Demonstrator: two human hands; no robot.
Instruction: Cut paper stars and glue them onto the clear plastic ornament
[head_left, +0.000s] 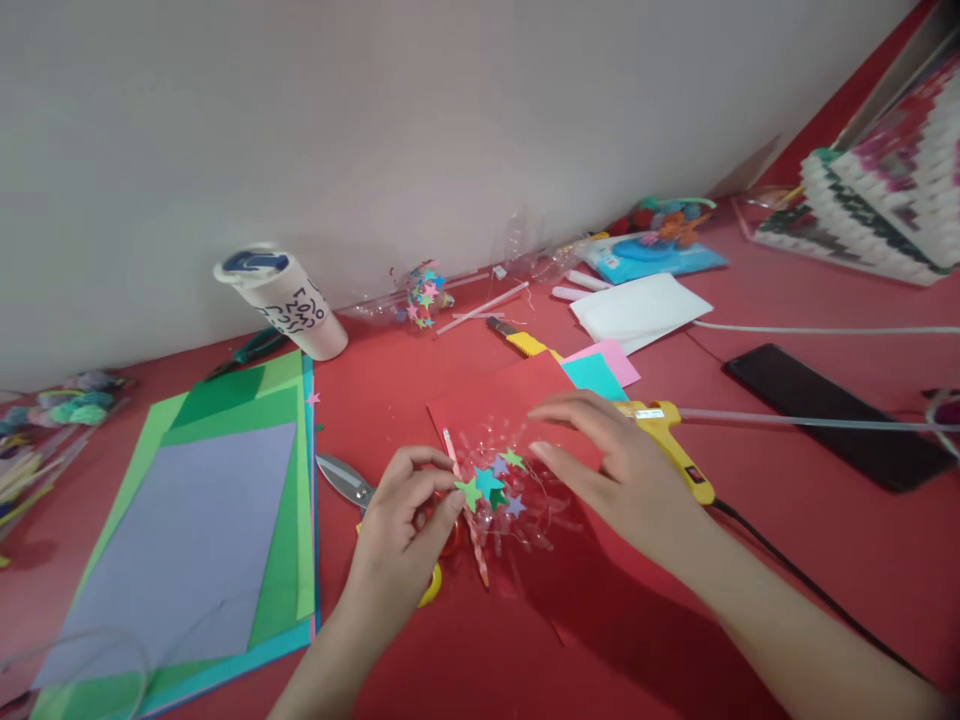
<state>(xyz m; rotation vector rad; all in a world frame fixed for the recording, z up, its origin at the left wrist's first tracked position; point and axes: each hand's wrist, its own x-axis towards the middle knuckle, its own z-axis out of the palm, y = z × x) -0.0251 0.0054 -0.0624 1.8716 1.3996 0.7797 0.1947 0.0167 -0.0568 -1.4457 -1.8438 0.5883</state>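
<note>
My left hand (pixel 415 522) pinches a light green paper star (pixel 470 492) between thumb and fingers. That star is at the left edge of a cluster with a turquoise star (pixel 488 482) and lilac and green ones. The stars sit on a clear, frilly plastic piece (pixel 536 515) whose outline is hard to make out against the red. My right hand (pixel 604 455) is beside the cluster on the right, fingers apart, holding nothing. A pink pencil (pixel 478 550) lies under the piece. Scissors (pixel 345 480) with yellow handles are partly hidden beneath my left hand.
A yellow glue gun (pixel 686 462) with a glue stick lies right of my right hand, near a black phone (pixel 832 410). Coloured sheets (pixel 172 540) are stacked left. Behind stand a white tumbler (pixel 289 305), a star-covered ball (pixel 426 295) and a yellow cutter (pixel 525 342).
</note>
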